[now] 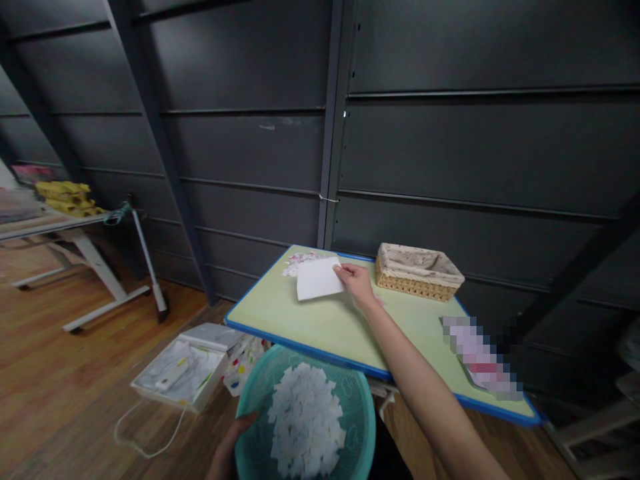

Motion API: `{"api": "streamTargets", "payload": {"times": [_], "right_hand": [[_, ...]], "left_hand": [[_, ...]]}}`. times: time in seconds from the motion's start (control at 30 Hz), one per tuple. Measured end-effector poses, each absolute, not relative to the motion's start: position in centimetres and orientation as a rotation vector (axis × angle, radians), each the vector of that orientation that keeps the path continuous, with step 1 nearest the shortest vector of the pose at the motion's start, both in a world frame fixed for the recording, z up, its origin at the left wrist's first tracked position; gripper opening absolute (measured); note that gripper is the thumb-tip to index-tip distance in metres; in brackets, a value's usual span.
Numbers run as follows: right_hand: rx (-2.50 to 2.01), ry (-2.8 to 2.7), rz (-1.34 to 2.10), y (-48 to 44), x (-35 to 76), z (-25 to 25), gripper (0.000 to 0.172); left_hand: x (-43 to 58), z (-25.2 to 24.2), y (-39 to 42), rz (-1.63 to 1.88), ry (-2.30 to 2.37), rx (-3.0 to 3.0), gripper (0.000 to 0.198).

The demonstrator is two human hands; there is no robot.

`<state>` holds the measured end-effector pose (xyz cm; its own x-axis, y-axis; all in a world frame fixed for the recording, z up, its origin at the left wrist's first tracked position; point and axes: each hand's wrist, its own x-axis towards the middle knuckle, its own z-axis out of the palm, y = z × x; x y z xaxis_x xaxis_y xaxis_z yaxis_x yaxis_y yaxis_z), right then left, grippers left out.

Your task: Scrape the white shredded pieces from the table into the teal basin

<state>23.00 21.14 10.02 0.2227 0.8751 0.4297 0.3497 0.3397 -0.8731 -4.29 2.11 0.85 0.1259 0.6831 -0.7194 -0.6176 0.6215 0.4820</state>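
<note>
My right hand reaches across the green table and pinches the right edge of a white sheet of paper, which lies over a small pile of paper scraps at the table's far left. My left hand grips the near rim of a teal plastic basket held below the table's front edge. The basket is filled with several torn white paper pieces.
A wicker basket with a cloth lining stands at the table's far right. On the wooden floor to the left lie an open white box and its cable. A white-legged table stands at the far left. Dark wall panels rise behind.
</note>
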Motion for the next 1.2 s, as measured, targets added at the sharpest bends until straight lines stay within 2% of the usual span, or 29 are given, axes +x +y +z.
{"api": "streamTargets", "payload": {"times": [0.07, 0.17, 0.23, 0.33, 0.7, 1.03, 1.2], "right_hand": [[-1.343, -1.304, 0.362, 21.4, 23.5, 10.0, 0.041], [-1.517, -1.364, 0.117, 21.5, 24.1, 10.1, 0.039], [-1.585, -1.421, 0.029, 21.3, 24.3, 10.2, 0.038], [-1.638, -1.468, -0.031, 21.1, 24.1, 10.2, 0.037], [-1.621, -1.525, -0.048, 21.2, 23.8, 9.9, 0.038], [-1.592, -1.520, -0.058, 21.2, 23.7, 9.8, 0.037], [-1.542, -1.548, -0.016, 21.1, 23.6, 9.7, 0.037]], "left_hand": [[-4.3, 0.3, 2.1, 0.924, 1.074, 0.064, 0.066], [-4.3, -0.9, 2.0, 0.952, 1.071, 0.097, 0.079], [-4.4, -1.9, 2.1, 0.883, 1.050, 0.044, 0.087], [-4.8, -2.9, 2.3, 0.808, 0.984, -0.057, 0.086], [-4.0, -0.8, 1.4, 0.870, 1.024, 0.025, 0.082], [-5.1, -2.9, 2.0, 0.854, 0.997, 0.060, 0.085], [-4.6, -1.9, 1.7, 0.833, 0.992, 0.043, 0.088]]}}
